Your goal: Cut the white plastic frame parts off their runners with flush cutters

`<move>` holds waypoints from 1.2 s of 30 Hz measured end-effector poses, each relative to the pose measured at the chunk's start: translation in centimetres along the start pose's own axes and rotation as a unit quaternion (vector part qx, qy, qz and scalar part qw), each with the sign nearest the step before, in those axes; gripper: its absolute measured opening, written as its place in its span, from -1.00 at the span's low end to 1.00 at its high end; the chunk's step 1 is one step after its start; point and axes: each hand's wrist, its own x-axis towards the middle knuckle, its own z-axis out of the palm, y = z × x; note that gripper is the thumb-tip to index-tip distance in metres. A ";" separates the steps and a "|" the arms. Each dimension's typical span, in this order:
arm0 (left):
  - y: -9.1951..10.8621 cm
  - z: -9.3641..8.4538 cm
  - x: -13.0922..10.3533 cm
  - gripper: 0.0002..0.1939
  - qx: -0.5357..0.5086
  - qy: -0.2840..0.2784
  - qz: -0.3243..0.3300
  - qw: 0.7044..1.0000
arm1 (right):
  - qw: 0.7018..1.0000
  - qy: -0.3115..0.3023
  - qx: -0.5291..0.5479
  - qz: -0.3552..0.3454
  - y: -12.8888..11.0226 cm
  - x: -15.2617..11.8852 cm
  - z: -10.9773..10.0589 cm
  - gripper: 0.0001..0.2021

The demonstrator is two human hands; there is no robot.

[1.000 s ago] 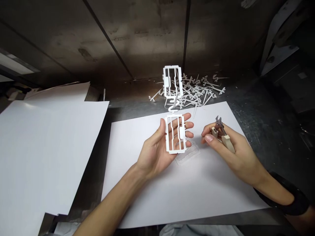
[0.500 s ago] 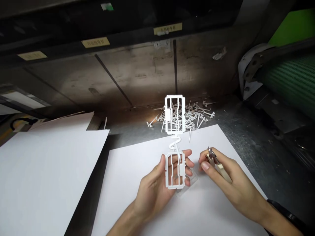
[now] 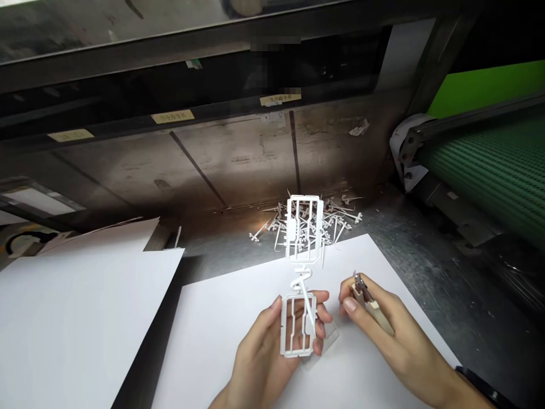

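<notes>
My left hand [image 3: 264, 346] holds a white plastic molded part by its lower rectangular frame [image 3: 286, 326], with fingers behind it and the thumb at its left edge. A thin S-shaped runner with a straight sprue pin [image 3: 307, 307] lies between that frame and a second, upper frame [image 3: 319, 227], which stands out beyond the fingertips. In my right hand [image 3: 395, 335] is a pair of nippers [image 3: 372, 309] with pale handles, its metal jaws pointing up and left, apart from the white part. A clear flat plastic piece [image 3: 330, 343] shows on the paper behind my left fingers.
White paper [image 3: 221, 318] covers the bench under my hands. Behind it lies a pile of cut-off white sprues [image 3: 336, 218] near the metal back wall [image 3: 247, 153]. A paper stack [image 3: 85, 312] stands at the left. A green conveyor belt [image 3: 498, 159] runs at the right.
The view has tilted upward, so the bench and both hands sit lower in the picture. The white part has turned slightly in my left hand. Both hands keep their grips.
</notes>
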 end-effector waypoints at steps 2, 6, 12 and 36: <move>-0.1 -0.2 0.1 -0.46 -0.001 -0.008 0.005 1.000 | 1.000 -0.005 0.000 0.001 -0.1 0.0 0.0 -0.70; -0.1 0.0 0.5 -0.46 -0.026 0.013 0.020 0.999 | 1.000 0.000 0.006 -0.002 -0.3 -0.1 -0.2 -0.73; 0.8 0.8 0.9 -0.40 -0.075 0.083 0.012 0.994 | 1.000 0.012 0.018 -0.015 0.1 -0.2 -0.7 -0.77; 0.4 0.2 1.3 -0.49 0.040 0.025 0.047 0.998 | 0.998 0.029 -0.021 -0.042 0.8 0.0 -0.9 -0.88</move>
